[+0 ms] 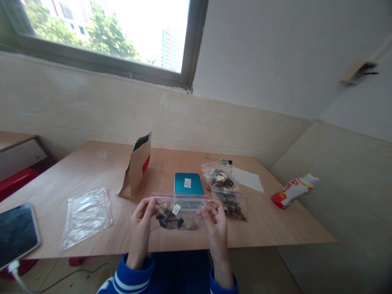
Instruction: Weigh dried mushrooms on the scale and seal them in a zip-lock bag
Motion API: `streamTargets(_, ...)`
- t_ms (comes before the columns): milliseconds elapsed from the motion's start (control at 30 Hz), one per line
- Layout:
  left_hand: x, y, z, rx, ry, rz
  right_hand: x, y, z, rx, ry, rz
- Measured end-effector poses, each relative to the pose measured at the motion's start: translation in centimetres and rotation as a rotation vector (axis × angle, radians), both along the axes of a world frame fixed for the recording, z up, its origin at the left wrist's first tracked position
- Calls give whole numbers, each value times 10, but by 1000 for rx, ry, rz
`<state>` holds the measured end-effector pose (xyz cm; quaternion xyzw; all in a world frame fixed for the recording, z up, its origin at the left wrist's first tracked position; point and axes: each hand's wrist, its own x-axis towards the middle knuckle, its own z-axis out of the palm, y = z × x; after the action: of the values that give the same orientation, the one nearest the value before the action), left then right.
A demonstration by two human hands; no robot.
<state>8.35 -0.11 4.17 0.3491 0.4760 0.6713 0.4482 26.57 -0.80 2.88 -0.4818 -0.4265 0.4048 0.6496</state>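
A clear zip bag point(179, 218) with dark and brown dried pieces and a small white label hangs between my hands above the table's front edge. My left hand point(142, 218) pinches its top left corner, and my right hand point(215, 218) pinches the right end of the red-lined top. Just behind the bag lies a teal square object point(188, 183) with a white label. Two more filled zip bags rest to the right, one farther back point(220, 176) and one nearer point(231, 203), close to my right hand.
An open brown paper bag point(134, 171) stands at the back left. Flat plastic bags point(87, 216) and a tablet point(18, 232) with a cable lie left. White paper point(248, 179), a green-handled tool point(225, 160) and a tilted bottle point(294, 190) are on the right.
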Motion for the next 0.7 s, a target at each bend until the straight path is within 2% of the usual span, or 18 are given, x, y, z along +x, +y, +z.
streamTargets(233,0,0,-5,-11,-72,12,2,-1,0,-119,-9,70)
streamTargets(400,1,-1,-5,-4,-10,16,4,0,-3,-91,-87,-7)
streamTargets(533,3,-5,-1,3,116,110,3,0,0,-70,-149,-129)
streamTargets(633,2,-6,1,3,148,168,2,-2,2,-66,-149,-129)
streamTargets(700,0,-4,2,5,139,133,2,-2,1,-77,-136,-120)
